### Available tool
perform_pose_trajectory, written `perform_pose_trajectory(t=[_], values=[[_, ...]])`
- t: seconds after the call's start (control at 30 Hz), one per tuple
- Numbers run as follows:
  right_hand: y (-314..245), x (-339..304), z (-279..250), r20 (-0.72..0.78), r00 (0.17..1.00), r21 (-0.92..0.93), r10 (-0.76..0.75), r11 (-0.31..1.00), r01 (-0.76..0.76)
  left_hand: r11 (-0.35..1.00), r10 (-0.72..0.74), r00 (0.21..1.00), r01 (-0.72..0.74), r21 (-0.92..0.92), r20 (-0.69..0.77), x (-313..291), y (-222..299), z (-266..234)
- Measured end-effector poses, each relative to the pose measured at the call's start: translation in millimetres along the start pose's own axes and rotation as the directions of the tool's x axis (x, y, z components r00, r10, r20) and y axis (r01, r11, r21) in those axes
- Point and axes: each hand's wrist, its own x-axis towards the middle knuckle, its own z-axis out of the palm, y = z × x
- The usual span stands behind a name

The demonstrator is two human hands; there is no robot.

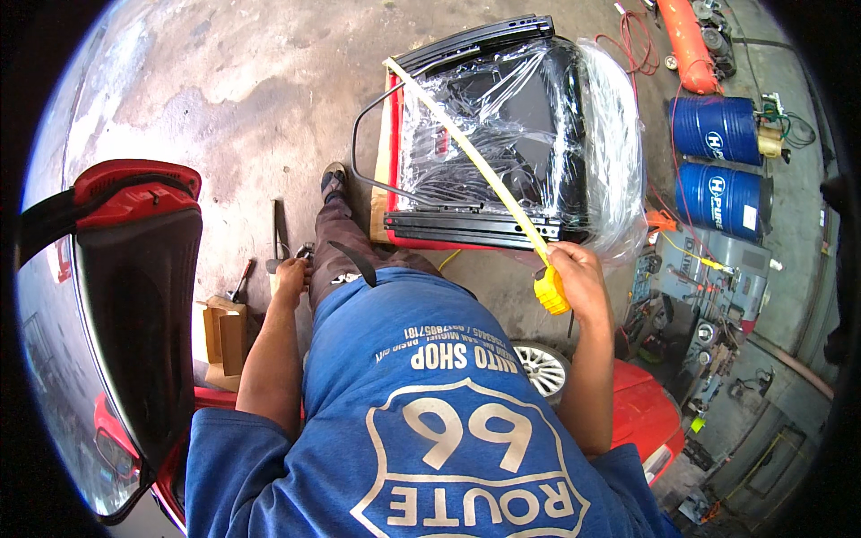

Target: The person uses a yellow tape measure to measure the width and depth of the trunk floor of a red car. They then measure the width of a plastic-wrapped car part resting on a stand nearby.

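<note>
In my right hand (578, 273) is a yellow tape measure (551, 291), my fingers closed around its case. Its pulled-out blade (471, 152) runs diagonally across an upturned car seat (511, 117) to the far-left corner. The seat is black and red, partly wrapped in clear plastic. Black slide rails (466, 224) lie along its near and far sides, and a bent black bar (357, 148) sticks out on the left. My left hand (291, 280) hangs beside my thigh, fingers curled at a small dark metallic thing that I cannot make out.
An open red car door (134, 296) stands at left. By it are a cardboard box (222, 336) and a hammer (240, 280) on the floor. Blue drums (713, 128) and an orange cylinder (689, 45) stand at right. A wheel (541, 369) is near a red car panel (641, 408).
</note>
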Motion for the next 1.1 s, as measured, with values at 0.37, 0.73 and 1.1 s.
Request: perform_pose_trajectory(t=[0.37, 0.73, 1.1], values=[[6, 4, -5, 0.077, 0.994, 0.088, 0.077, 0.993, -0.084, 1.0, 0.01, 0.999, -0.011, -0.019, -0.04, 2, -12, 5], [-2, 2, -4, 0.096, 0.993, 0.105, 0.075, 0.991, -0.085, 0.997, -0.012, 0.998, 0.007, -0.083, -0.056, -2, -14, 14], [5, 6, -9, 0.12, 0.99, 0.099, 0.076, 0.991, -0.088, 1.0, 0.008, 0.998, -0.009, -0.024, -0.066, 5, -11, 17]])
